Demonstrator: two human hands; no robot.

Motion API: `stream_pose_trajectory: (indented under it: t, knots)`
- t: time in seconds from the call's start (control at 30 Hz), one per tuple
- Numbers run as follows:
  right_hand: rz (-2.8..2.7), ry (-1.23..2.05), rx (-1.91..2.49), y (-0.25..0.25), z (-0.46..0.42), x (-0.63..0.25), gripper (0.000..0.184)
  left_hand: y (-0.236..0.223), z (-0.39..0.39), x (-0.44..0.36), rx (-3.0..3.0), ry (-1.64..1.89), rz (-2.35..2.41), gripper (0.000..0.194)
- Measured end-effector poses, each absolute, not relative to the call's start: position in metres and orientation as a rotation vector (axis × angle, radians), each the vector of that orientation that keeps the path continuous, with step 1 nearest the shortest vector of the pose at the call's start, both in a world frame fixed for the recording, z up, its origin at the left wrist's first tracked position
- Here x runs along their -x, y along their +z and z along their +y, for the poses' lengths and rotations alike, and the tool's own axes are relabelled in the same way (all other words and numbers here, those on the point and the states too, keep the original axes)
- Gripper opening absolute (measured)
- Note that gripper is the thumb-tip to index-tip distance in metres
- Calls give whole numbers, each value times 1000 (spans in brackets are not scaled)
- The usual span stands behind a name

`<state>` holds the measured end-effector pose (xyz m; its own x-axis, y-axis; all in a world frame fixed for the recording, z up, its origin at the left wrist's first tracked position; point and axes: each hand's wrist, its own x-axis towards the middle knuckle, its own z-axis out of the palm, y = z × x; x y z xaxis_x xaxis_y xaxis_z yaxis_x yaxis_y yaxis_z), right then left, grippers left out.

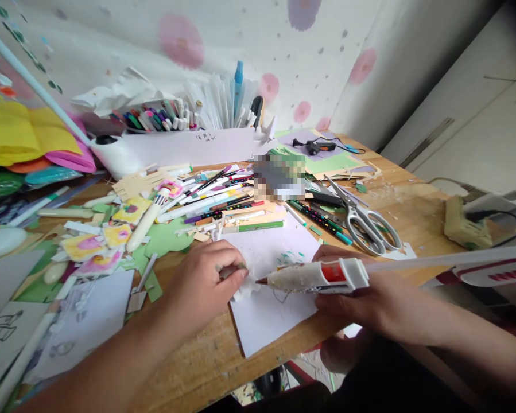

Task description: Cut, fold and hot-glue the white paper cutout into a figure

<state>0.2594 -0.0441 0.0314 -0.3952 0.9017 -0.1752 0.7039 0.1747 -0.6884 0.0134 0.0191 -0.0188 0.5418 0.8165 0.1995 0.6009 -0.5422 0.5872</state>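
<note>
My right hand (352, 298) is wrapped round a white hot glue gun (309, 276) with a red patch on its side. A long translucent glue stick (438, 261) runs out of its back end to the right. The nozzle points left, close to the fingertips of my left hand (210, 272). Thumb and fingers of that hand are pinched together, with a bit of green at the tips; what they hold is too small to name. Just under them lies a crumpled white scrap (244, 291) on a white paper sheet (262, 330) with green flecks.
Scissors (365, 223) lie right of the sheet, beside scattered pens (214, 201). A second, black glue gun (320, 147) rests on coloured paper at the back. Painted paper pieces (85, 246) and scraps cover the left side. A power strip (466, 223) sits at the right edge.
</note>
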Motion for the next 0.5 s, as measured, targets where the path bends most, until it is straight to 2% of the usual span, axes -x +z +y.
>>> stream_pose_trajectory:
  t: [0.2, 0.5]
  knots:
    - [-2370, 815, 1631, 38, -40, -248, 6, -22, 17, -12, -2375, 677, 1072, 13]
    - [-2424, 739, 1717, 37, -40, -245, 11, -24, 18, -12, -2442, 686, 1039, 11]
